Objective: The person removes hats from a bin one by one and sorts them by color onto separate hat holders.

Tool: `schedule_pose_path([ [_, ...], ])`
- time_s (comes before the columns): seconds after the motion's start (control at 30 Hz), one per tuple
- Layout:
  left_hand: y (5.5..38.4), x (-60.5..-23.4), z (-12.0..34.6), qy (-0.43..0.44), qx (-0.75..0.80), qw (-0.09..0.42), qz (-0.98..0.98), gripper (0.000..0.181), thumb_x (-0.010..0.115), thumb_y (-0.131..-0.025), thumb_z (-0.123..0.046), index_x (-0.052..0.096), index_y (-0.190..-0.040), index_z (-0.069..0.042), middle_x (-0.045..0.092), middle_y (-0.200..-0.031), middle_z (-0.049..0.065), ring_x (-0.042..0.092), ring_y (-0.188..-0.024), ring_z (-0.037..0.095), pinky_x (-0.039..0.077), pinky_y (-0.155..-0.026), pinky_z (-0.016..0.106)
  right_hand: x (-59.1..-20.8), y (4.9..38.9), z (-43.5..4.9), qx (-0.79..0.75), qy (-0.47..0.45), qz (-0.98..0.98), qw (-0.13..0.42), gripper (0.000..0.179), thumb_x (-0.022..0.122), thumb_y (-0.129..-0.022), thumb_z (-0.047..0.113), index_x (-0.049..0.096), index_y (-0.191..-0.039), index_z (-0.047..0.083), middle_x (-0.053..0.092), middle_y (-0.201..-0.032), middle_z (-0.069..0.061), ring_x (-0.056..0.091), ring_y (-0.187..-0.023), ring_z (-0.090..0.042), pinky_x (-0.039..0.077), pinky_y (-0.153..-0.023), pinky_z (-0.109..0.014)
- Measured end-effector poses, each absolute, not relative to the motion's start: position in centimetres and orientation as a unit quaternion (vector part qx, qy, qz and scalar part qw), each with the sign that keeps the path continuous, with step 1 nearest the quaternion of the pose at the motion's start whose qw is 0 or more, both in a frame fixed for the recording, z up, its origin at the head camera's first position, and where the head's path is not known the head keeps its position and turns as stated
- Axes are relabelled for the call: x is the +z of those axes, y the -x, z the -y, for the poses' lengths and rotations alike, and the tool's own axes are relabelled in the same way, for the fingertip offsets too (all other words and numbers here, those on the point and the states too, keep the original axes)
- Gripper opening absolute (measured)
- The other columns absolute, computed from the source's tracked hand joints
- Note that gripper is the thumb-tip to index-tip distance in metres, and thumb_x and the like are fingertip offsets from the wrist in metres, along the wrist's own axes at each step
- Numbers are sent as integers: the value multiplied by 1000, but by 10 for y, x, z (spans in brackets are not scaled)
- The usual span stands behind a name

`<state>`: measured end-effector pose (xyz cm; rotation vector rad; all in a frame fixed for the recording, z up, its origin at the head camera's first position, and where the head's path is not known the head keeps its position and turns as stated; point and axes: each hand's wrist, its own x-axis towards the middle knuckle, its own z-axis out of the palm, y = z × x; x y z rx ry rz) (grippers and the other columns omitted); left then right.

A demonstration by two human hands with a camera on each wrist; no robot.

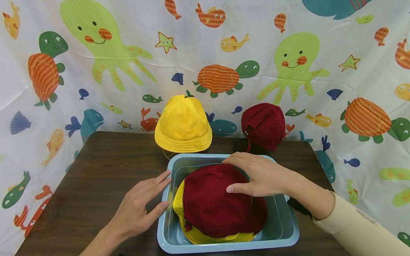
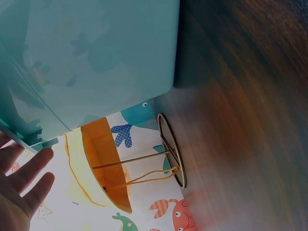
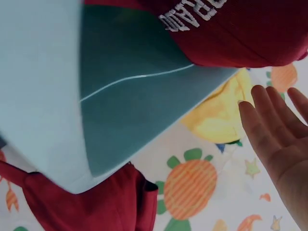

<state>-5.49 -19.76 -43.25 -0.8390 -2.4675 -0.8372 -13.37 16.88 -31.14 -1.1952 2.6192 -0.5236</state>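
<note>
On my head feed, a blue tub [image 1: 230, 247] sits on a dark wood table [image 1: 109, 170]. Inside it, a red cap [image 1: 214, 202] lies crown up on top of a yellow hat [image 1: 179, 202], whose brim shows along the left and near edges of the pile. White lettering on red cloth in the tub, partly cut off, is visible to me on the right wrist feed.

Left hand [image 1: 141, 202]: fingers extended and slightly spread, thumb apart from them, tips at the tub's left rim. I record contact with the rim but no grip; the hand has hold of nothing.

Right hand [image 1: 261, 174]: above the right part of the tub, beside and partly over the red cap. Fingers nearly straight, thumb held well away from them. My right wrist feed shows a gap between fingertips and cap, so I log nothing held. A pale sleeve [image 1: 358, 217] covers that forearm.

Behind the tub, I note a second yellow hat [image 1: 183, 124] on a wire stand [image 2: 130, 160] with a ring base, left of centre; a second red cap [image 1: 264, 126] is to its right. The backdrop is a white sheet [image 1: 179, 46] printed with sea animals.
</note>
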Motion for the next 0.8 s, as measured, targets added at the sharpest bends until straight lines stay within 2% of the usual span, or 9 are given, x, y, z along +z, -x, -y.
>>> schedule_pose_path([
  [0.27, 53, -432, 197, 294, -292, 197, 888, 66, 81, -84, -20, 63, -146, -10, 55, -155, 1, 64, -127, 21, 40, -113, 23, -314, 140, -163, -180, 418, -882, 120, 63, 73, -91, 58, 65, -138, 16, 64, -132, 6, 60, -117, -13, 57, -97, -38],
  [0.63, 52, -431, 197, 295, -294, 195, 888, 66, 80, -84, -19, 62, -147, -9, 54, -156, 1, 63, -128, 21, 36, -115, 20, -314, 149, -155, -215, 425, -863, 168, 57, 81, -88, 48, 68, -133, 16, 67, -124, 9, 60, -111, -9, 56, -96, -34],
  [0.8, 52, -433, 197, 291, -288, 194, 891, 67, 81, -85, -19, 61, -148, -10, 53, -157, 0, 63, -129, 20, 45, -110, 29, -316, 152, -152, -235, 435, -849, 185, 52, 83, -89, 44, 70, -129, 14, 68, -120, 8, 61, -105, -9, 57, -91, -32],
])
